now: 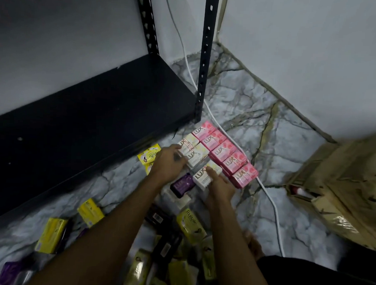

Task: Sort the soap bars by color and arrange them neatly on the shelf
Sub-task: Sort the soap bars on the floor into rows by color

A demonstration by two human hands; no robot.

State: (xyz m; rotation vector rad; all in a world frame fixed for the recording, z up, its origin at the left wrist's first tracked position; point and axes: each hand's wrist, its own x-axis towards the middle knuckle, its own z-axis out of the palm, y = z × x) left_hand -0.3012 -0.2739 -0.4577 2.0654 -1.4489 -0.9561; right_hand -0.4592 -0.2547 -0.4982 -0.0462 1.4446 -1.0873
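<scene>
Several pink soap bars (222, 151) lie in a neat double-stacked row on the marble floor beside the black shelf (87, 116). Next to them sit white soap bars (196, 156). My left hand (168, 163) rests against the left side of the white bars, fingers touching them. With my right hand (219, 185) I hold another white bar (202, 178) at its near end, thumb on top. A purple bar (182, 184) lies between my hands. Yellow bars (50, 234), dark bars and purple ones are scattered nearer me.
A white cable (272, 202) runs along the floor past the pink row. A cardboard box (342, 196) stands at the right. The shelf's upright post (204, 57) rises just behind the soap. White walls meet in the corner.
</scene>
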